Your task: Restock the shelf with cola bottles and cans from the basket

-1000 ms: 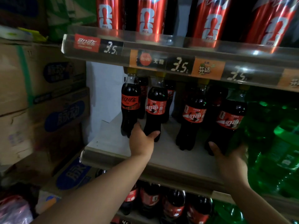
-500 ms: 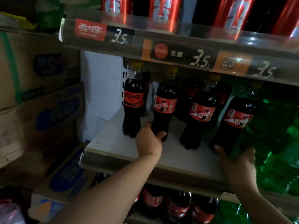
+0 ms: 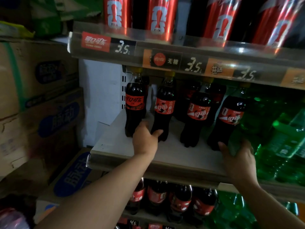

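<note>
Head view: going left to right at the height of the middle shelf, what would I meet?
Cardboard boxes → white side panel → first cola bottle → second cola bottle → third cola bottle → fourth cola bottle → green bottles.

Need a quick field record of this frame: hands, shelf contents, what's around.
left hand: grips the base of the second cola bottle from the left, thumb across its front
right hand: at the base of the rightmost cola bottle, beside green bottles; what it grips is unclear
middle shelf: four upright bottles in the front row, more behind
upper shelf: red cola cans, price tags reading 3.5
below: more cola bottles
left side: stacked cardboard boxes
</note>
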